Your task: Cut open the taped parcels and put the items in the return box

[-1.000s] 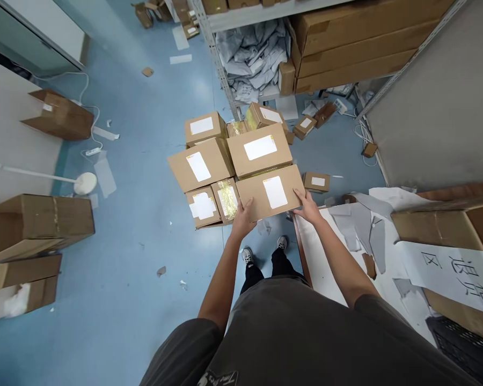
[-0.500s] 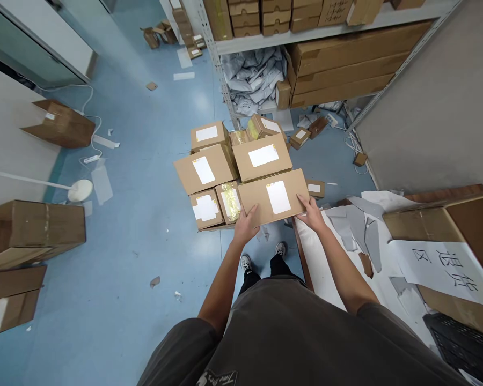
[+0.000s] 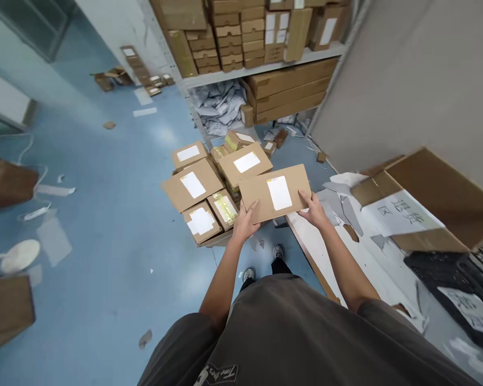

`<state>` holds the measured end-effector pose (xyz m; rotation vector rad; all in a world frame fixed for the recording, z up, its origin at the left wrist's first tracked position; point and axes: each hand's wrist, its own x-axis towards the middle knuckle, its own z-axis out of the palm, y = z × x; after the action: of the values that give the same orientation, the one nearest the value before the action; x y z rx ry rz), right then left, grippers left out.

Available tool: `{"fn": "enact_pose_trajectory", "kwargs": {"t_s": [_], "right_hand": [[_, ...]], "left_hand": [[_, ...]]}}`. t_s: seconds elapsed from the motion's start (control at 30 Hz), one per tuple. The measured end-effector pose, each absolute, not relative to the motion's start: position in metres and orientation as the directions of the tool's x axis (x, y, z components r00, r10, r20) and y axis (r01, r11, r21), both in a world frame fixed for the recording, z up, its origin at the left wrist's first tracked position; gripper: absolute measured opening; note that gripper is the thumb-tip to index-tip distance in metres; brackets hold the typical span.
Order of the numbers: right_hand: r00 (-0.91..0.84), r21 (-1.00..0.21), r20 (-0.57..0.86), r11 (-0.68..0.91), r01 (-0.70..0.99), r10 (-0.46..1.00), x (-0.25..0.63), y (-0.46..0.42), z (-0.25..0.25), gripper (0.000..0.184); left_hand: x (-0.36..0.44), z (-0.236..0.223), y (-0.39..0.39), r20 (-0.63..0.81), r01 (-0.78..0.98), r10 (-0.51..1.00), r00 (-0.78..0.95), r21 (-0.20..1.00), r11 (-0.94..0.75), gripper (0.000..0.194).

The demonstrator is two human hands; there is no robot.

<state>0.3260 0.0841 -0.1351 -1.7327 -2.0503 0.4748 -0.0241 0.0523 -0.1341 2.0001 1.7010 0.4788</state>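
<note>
from where i stand, the oblong brown cardboard box looks closed, underside hidden; white label upward, it's held slightly askew between left hand and right hand.

Single head-worn view, looking forward and down, dark shirt close below, shelf unit farther off

A charcoal T-shirt with short sleeves — pale lettering marks a small dark patch — tops black trousers and grey-and-white shoes.
</note>
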Motion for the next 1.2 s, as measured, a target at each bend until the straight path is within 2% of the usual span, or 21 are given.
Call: {"fn": "enact_pose_trajectory", "kwargs": {"t_s": [0.23,0.37,0.53,0.7,0.83,0.97,1.2], "right_hand": [[0.115,-0.492,0.184,-0.01,0.87,0.976,0.325,-0.003,-0.098,0.098],[0.3,-0.498,0.186,-0.174,0.849,0.935,0.342,-0.065,-0.09,0.097],[0.517,-0.514,0.149,-0.381,0.769,0.843,0.386,-0.157,-0.104,0.097],[0.707,-0.513,0.021,-0.6,0.614,0.707,0.426,-0.242,-0.138,0.094],[0.779,-0.512,-0.077,-0.695,0.504,0.622,0.448,-0.284,-0.167,0.093],[0.801,-0.501,-0.152,-0.743,0.443,0.579,0.465,-0.297,-0.194,0.091],[0.787,-0.488,-0.313,-0.801,0.346,0.531,0.471,-0.293,-0.227,0.09]], "left_hand": [[-0.019,-0.096,0.057,0.076,0.741,0.906,0.417,0.548,-0.388,0.109],[0.014,-0.085,0.057,0.088,0.656,0.814,0.574,0.545,-0.522,0.11],[0.098,-0.099,0.049,0.039,0.51,0.632,0.774,0.554,-0.658,0.111],[0.19,-0.13,0.022,-0.067,0.388,0.438,0.896,0.597,-0.702,0.109],[0.245,-0.16,0.004,-0.164,0.361,0.335,0.928,0.624,-0.693,0.11],[0.286,-0.191,-0.001,-0.199,0.347,0.287,0.937,0.633,-0.692,0.11],[0.32,-0.227,-0.003,-0.267,0.4,0.298,0.916,0.595,-0.697,0.091]]}}
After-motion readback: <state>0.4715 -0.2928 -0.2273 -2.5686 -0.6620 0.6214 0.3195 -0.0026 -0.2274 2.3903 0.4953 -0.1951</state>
